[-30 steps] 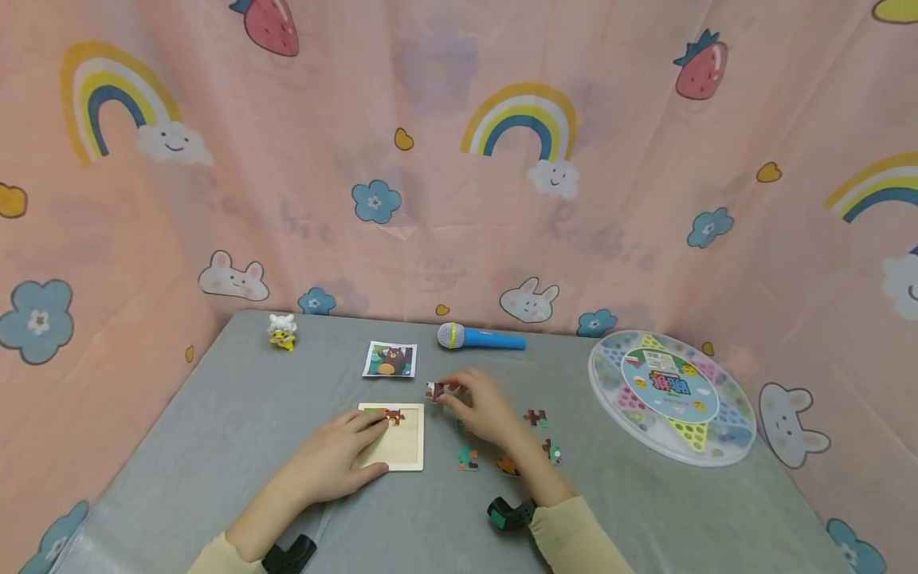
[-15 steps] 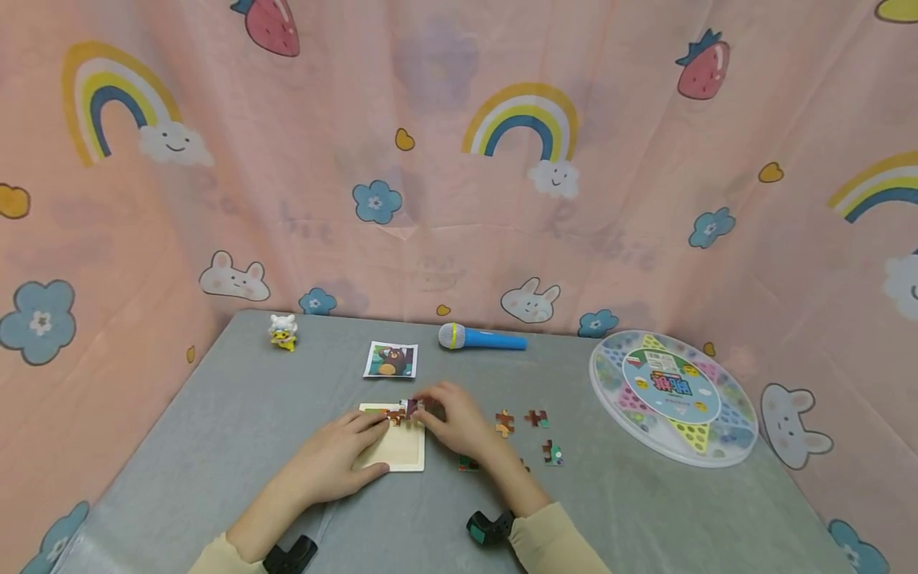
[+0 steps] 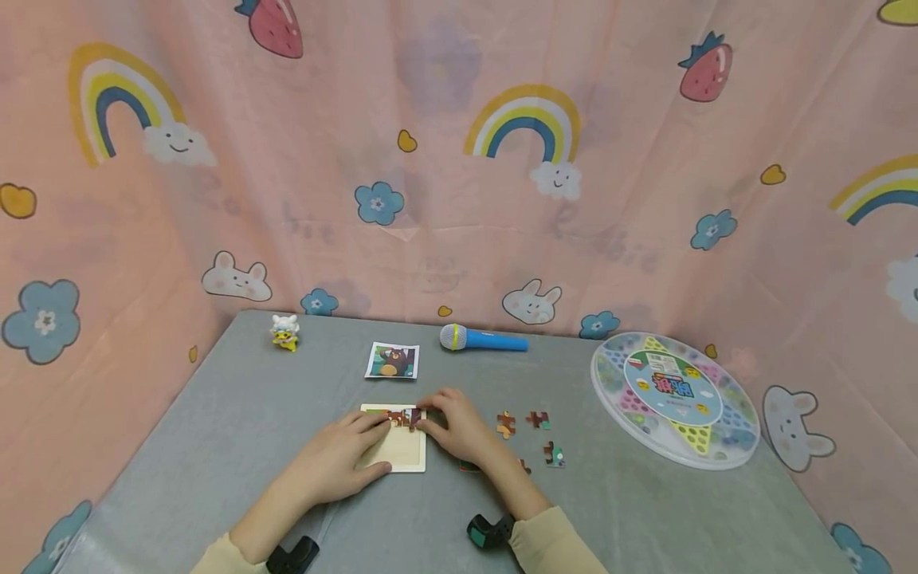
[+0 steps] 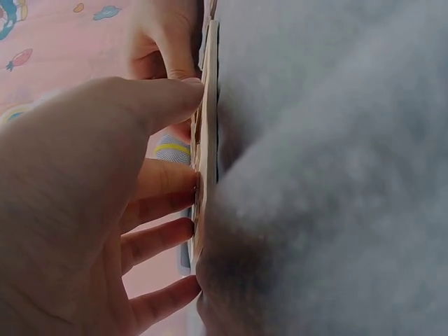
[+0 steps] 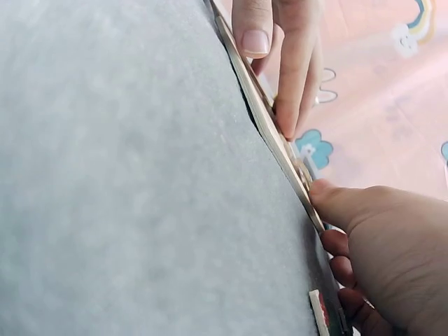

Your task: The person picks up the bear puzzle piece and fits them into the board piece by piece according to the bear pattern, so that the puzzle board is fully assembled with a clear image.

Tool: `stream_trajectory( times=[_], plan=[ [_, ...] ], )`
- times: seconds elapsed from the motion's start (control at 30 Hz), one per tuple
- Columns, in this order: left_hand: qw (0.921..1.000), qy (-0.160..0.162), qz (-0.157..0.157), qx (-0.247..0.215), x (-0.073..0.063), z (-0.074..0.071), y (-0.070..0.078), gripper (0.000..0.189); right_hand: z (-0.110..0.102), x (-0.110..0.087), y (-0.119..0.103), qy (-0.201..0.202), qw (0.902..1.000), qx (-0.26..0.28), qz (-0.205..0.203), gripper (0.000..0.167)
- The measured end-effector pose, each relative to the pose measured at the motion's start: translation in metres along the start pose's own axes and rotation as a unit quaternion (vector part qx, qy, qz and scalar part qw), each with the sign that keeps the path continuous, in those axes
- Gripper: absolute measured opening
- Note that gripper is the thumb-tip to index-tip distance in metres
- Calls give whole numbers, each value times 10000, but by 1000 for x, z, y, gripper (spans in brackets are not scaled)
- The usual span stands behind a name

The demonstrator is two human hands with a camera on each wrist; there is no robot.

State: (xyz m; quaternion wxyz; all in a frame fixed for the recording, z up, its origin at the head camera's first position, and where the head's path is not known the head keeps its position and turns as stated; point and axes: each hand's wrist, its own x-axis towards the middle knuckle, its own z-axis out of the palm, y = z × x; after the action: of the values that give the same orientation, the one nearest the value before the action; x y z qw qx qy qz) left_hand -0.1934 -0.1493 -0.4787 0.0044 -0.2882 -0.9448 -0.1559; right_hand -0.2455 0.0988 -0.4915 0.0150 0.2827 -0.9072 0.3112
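Observation:
A pale wooden puzzle tray [image 3: 407, 453] lies flat on the grey-covered table. Along its far edge sit a brown jigsaw piece [image 3: 396, 418] and a darker jigsaw piece [image 3: 413, 416] side by side. My left hand [image 3: 347, 448] rests over the tray's left side, fingers extended, thumb at the near edge and fingertips on the pieces. With thumb and forefinger, my right hand [image 3: 459, 422] pinches the darker piece at the far right corner. In the right wrist view, the right thumb [image 5: 336, 199] lies at the tray's edge [image 5: 262, 126], the other fingers curled beyond it.
Loose jigsaw pieces lie right of the tray, including a brown piece [image 3: 505, 424] and a green-brown piece [image 3: 554, 454]. Behind stand a bear picture card [image 3: 392, 361], a blue toy microphone [image 3: 495, 341] and a small figurine [image 3: 284, 332]. A round board game [image 3: 692, 434] lies at right.
My right hand has moved left from beside the tray, bringing the darker jigsaw piece down into its far right corner. The left hand has stayed in place.

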Motion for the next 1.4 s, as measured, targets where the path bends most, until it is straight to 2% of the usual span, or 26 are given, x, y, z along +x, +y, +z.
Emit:
stream_trajectory(
  times=[0.4, 0.9, 1.4],
  plan=[
    [9988, 210, 310, 301, 12, 0, 5, 61, 2, -2, 3, 47, 9997, -173, -174, 25],
    [9992, 163, 236, 271, 14, 3, 5, 56, 4, -3, 3, 93, 9997, -125, -189, 28],
    [9995, 70, 142, 284, 13, 2, 8, 71, 3, -2, 4, 89, 9996, -72, -247, 23]
  ],
)
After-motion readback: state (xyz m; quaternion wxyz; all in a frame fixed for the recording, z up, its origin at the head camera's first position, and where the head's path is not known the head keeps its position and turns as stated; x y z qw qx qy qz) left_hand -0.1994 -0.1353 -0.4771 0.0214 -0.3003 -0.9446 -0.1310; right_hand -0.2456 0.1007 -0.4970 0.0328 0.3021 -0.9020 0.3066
